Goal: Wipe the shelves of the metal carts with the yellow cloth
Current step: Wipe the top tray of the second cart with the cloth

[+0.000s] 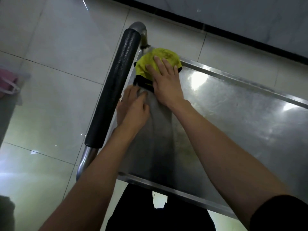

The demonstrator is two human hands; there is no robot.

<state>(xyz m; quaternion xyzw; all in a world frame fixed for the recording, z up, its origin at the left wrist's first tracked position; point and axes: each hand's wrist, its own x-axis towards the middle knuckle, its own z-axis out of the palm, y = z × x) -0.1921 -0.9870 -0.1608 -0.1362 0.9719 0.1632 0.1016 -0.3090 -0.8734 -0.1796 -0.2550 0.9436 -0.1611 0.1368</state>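
Around your cart: pale glossy floor tiles, a dark strip along the foot of the wall, and at the far left a pink item with a white cord, blurred past telling. The black padded handle on its steel tube runs along the shelf's left edge, just beside your left hand, and its upright stands at the corner, crowding the cloth. No readable writing or labels anywhere.

Cloth: yellow with black trim, bunched in the far left corner of the top shelf, against the rim.

Right hand: fingers straight and spread, pressing flat on the cloth.

Left hand: fingers extended, resting on the shelf surface just short of the cloth's black edge; you grip nothing with it.
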